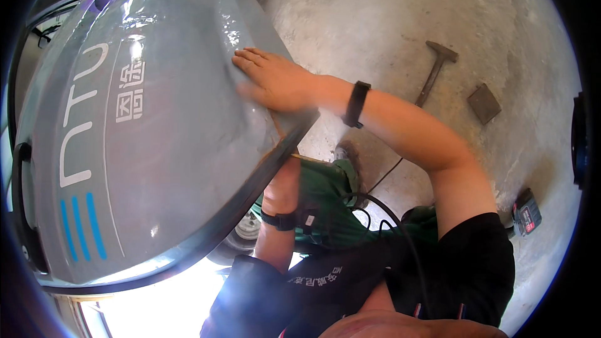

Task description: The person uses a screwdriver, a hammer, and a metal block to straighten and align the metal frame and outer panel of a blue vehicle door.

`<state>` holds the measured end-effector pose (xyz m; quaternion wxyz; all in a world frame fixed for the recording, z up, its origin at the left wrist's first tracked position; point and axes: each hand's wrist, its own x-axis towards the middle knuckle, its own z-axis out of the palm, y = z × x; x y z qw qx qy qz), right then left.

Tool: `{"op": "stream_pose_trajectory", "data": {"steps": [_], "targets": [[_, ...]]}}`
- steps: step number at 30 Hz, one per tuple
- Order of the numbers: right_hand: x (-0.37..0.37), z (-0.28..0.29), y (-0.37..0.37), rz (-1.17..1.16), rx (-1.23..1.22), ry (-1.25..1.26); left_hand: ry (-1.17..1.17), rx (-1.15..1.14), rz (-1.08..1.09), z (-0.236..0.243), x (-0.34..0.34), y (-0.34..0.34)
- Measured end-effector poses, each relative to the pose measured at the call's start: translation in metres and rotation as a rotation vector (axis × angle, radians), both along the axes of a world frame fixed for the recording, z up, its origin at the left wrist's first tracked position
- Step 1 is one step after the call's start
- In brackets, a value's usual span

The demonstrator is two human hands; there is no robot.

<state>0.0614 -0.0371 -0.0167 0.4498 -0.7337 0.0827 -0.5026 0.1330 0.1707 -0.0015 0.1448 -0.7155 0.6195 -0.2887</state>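
Observation:
A large glossy grey vehicle body panel (pixel 181 150), with pale lettering, blue stripes and a dark lower edge, fills the left half of the head view. My right hand (pixel 270 80) lies flat on its surface near the side edge, fingers outstretched and slightly apart. My left hand (pixel 282 178) reaches up beneath that edge, a black band on the wrist; its fingers are hidden behind the panel. A thin orange-brown strip (pixel 277 128) shows at the edge just below my right hand; I cannot tell what it is.
A hammer (pixel 441 55) and a square metal block (pixel 484 103) lie on the concrete floor (pixel 388 12) at the right. A dark boxy item with red (pixel 526 213) lies lower right. A black cable (pixel 385 203) loops by my green-trousered legs. A wheel (pixel 243 235) shows under the panel.

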Motion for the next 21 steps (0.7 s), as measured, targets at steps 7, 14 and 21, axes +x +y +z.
{"op": "stream_pose_trajectory", "data": {"steps": [7,14,21], "targets": [[-0.027,0.002,0.033,-0.029,-0.005,0.021,-0.294,0.05,-0.126,-0.007,0.018,-0.002],[-0.079,-0.012,0.109,-0.002,-0.004,-0.272,-0.304,0.09,-0.128,-0.006,0.003,0.003],[-0.085,-0.033,0.125,-0.017,-0.111,-0.351,-0.705,0.267,-0.128,0.002,-0.01,0.007]]}}
